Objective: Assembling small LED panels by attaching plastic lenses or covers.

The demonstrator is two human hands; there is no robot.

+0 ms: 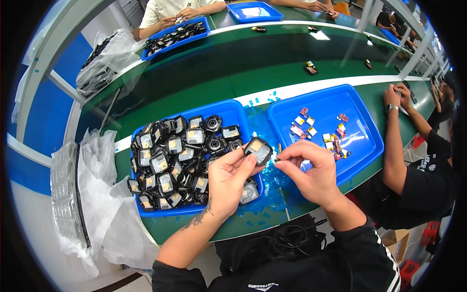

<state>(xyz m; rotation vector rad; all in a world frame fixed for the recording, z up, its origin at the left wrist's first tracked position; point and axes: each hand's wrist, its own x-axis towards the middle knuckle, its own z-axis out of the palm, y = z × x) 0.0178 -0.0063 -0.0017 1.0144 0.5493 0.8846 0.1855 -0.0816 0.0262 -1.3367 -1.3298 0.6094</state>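
My left hand (227, 176) grips a black watch case (259, 151) by its edge, its open inner side with a grey tray and a tan pad facing up. Just right of it, my right hand (314, 168) is closed in a pinch of thumb and forefinger. Whatever small piece sits between those fingertips is too small to make out. Below my left hand, a blue tray (237, 111) is heaped with similar black watch cases (165, 158). On the right, a second blue tray (362, 124) holds several small circuit pieces with yellow and white parts (335, 141).
Small blue film scraps (275, 182) litter the green bench between the trays. Beyond runs a green conveyor belt (219, 68) carrying small parts (311, 68). Plastic wrapping (95, 180) hangs at the left. Co-workers sit across the belt and close on my right, near a co-worker's arm (395, 136).
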